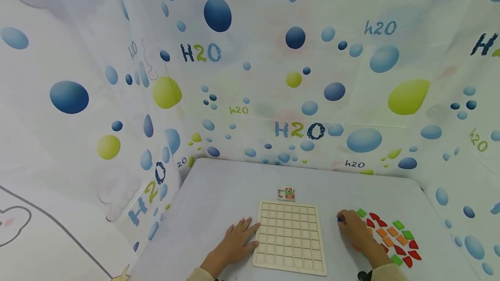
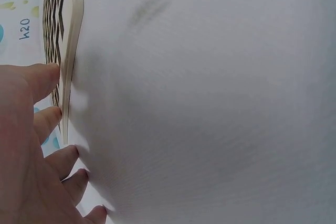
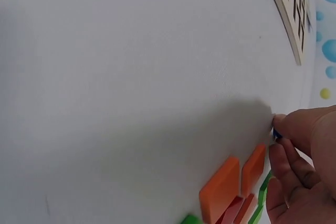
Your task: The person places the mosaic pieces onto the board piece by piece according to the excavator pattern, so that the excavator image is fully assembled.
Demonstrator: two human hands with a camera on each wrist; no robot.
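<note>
In the head view my left hand (image 1: 237, 243) lies with spread fingers at the left side of a pale wooden grid board (image 1: 290, 238). The left wrist view has the thumb and index finger right at the board's edge (image 2: 73, 30), the other fingertips on the tabletop. To the right of the board, my right hand (image 1: 354, 228) pinches a small dark blue piece (image 1: 340, 219) between thumb and fingers. Most of that blue piece (image 3: 276, 134) is hidden by the fingertips in the right wrist view.
Beside and partly beneath the right forearm lie flat orange squares (image 1: 382, 232), green squares (image 1: 398, 224) and red curved-edge pieces (image 1: 399, 250). A small printed pattern card (image 1: 286, 193) is just beyond the board. A curtain (image 1: 265, 81) with blue drops hangs around the white table (image 1: 218, 185).
</note>
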